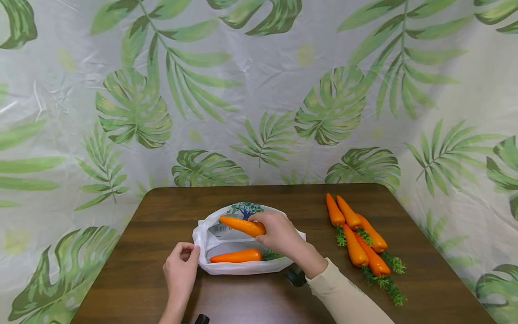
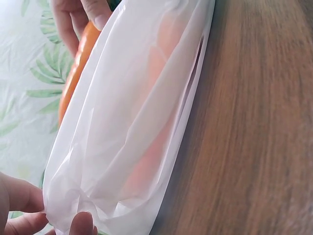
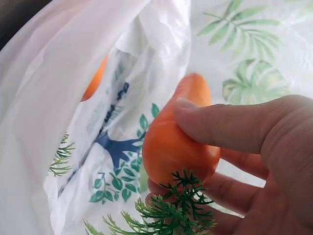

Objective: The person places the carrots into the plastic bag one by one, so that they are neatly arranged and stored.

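A white plastic bag (image 1: 251, 269) with a tree print lies on the table with its mouth spread. Inside it rests one carrot (image 1: 236, 256) with green leaves, seen faintly through the plastic in the left wrist view. My right hand (image 1: 281, 234) grips a second carrot (image 1: 243, 226) over the bag's mouth, thumb on one side and fingers on the other. Its green top (image 3: 181, 205) hangs below the hand in the right wrist view. At the bag's left end, my left hand (image 1: 182, 267) pinches the rim between thumb and fingers (image 2: 24, 193).
Several more carrots (image 1: 356, 245) with leafy tops lie in a loose pile on the right of the brown wooden table (image 1: 162, 216). Behind the table hangs a leaf-patterned cloth (image 1: 267, 90).
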The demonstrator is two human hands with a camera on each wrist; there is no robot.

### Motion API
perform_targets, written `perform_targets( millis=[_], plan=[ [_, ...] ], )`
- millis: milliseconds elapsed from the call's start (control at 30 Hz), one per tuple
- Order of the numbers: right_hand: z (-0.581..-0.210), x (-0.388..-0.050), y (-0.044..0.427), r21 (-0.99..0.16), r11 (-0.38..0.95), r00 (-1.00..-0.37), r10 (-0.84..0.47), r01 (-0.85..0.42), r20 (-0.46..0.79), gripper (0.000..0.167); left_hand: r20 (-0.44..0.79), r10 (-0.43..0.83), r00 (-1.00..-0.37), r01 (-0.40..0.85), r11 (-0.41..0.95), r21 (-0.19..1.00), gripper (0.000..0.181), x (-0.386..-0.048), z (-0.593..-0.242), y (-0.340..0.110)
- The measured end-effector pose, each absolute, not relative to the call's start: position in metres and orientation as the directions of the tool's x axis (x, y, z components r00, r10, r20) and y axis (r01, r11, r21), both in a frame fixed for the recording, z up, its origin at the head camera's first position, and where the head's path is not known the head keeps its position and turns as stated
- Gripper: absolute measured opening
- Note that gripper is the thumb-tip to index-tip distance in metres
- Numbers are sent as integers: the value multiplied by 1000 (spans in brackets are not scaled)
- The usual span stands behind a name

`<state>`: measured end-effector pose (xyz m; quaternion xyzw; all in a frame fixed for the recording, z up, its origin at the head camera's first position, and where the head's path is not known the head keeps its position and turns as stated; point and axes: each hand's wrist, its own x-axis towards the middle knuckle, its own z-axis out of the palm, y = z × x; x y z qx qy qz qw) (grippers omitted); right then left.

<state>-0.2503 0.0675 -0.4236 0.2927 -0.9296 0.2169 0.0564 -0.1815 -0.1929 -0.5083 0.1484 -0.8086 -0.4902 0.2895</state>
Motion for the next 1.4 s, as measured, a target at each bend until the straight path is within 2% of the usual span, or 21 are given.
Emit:
perform_targets(
  millis=[167,533,833,1133,1400],
  plan=[
    [-427,-256,63,-334,726,-799,-567,-600,202,46,321,-518,-793,41,481,876,5,-180,-507,-192],
    [-439,-267,55,-375,675,-744,-665,-635,64,42,321,-519,-792,40,480,876,5,-180,-506,-191],
    [-454,-270,52,-413,648,-716,-698,-640,15,37,331,-516,-790,53,480,876,5,-179,-505,-192],
    [-461,-268,48,-465,626,-709,-705,-626,4,26,339,-525,-781,42,497,867,5,-180,-506,-192],
    [-466,-267,47,-419,631,-710,-702,-653,48,23,326,-530,-783,35,486,873,6,-182,-508,-191]
  ],
)
